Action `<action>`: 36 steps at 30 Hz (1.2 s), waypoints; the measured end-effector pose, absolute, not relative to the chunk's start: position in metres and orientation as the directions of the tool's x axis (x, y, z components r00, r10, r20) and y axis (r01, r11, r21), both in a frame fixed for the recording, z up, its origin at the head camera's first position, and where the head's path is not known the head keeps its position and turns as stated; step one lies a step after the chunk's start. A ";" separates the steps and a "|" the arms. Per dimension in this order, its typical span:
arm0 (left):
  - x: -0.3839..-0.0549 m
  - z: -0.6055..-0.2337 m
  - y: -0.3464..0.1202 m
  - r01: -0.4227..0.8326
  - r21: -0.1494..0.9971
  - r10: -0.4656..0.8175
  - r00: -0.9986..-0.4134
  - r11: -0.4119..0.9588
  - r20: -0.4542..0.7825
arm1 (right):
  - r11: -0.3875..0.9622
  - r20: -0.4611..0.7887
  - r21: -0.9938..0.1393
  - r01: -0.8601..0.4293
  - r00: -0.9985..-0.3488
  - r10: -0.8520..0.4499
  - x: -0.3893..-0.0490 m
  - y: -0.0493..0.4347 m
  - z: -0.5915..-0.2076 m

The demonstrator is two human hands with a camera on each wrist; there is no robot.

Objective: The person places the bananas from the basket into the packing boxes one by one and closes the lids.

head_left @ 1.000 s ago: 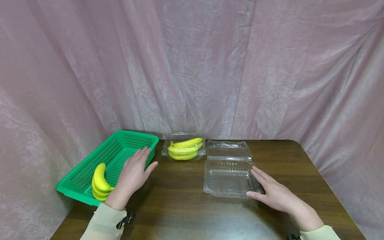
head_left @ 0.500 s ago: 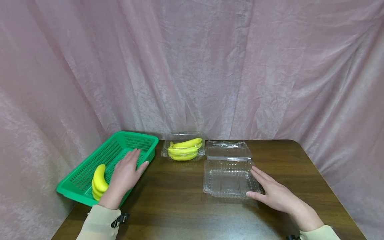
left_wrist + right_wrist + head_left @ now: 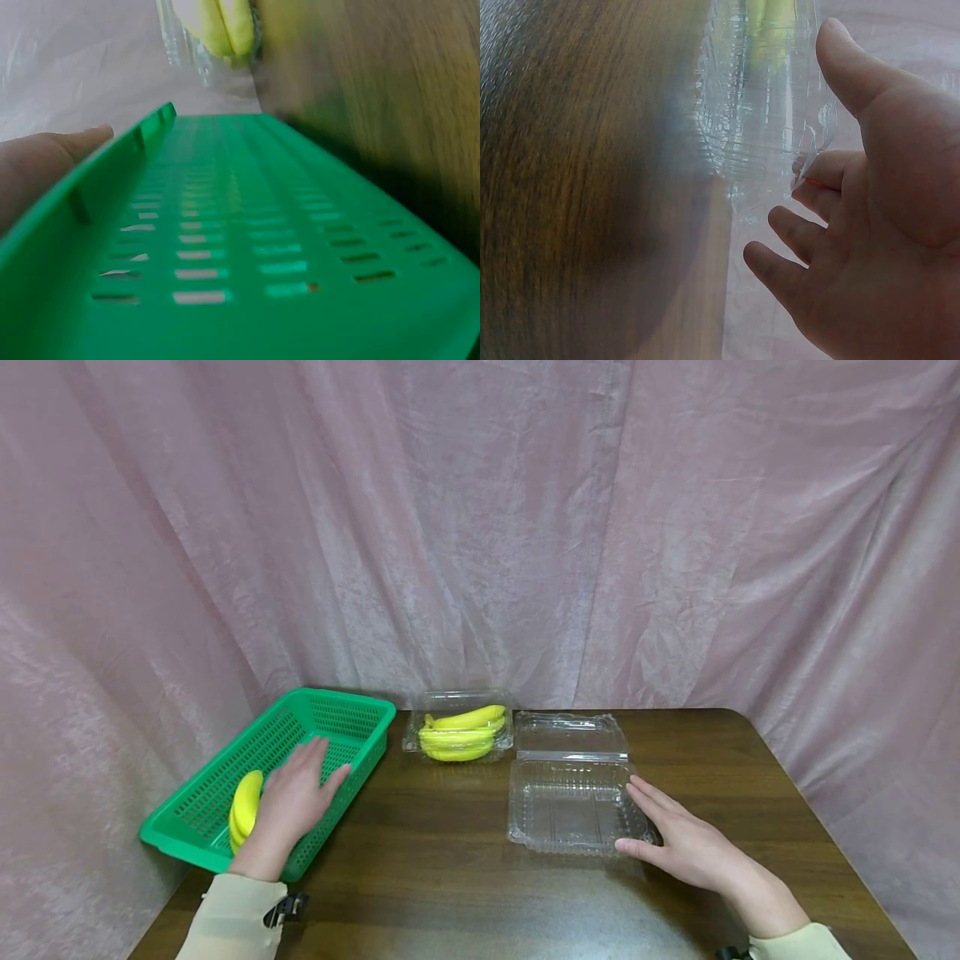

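My left hand (image 3: 294,795) hovers over the right side of the green basket (image 3: 352,696), fingers straight and thumb spread out, gripping nothing. Close by its left, inside the basket, lie yellow bananas (image 3: 245,806), partly covered by the hand. In the left wrist view the basket's slotted wall (image 3: 232,217) fills the middle, and only part of the hand (image 3: 45,161) shows behind its rim. My right hand (image 3: 686,843) stays at the right edge of an open clear plastic clamshell box (image 3: 573,810). In the right wrist view its fingers (image 3: 780,274) are extended beside the plastic.
A second clear clamshell (image 3: 457,699) with bananas (image 3: 461,739) inside stands at the back, between basket and open box. The open box's lid (image 3: 572,737) lies folded back. A pink curtain (image 3: 480,527) hangs behind the wooden table (image 3: 442,893).
My left hand has moved left and slightly down, further over the basket and nearer the bananas, covering more of them. The right hand and open box have stayed put.
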State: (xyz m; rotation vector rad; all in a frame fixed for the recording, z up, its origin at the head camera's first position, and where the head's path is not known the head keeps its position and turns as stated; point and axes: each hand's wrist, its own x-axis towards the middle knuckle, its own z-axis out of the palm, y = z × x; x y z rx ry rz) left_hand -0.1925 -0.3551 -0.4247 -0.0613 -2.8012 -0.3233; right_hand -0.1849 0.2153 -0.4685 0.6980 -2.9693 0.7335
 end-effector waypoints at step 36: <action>-0.176 -0.421 -0.396 -0.069 0.171 -0.102 -0.976 0.983 0.191 | 0.788 0.106 -0.448 -0.421 -0.901 -0.421 -0.185 0.216 -0.467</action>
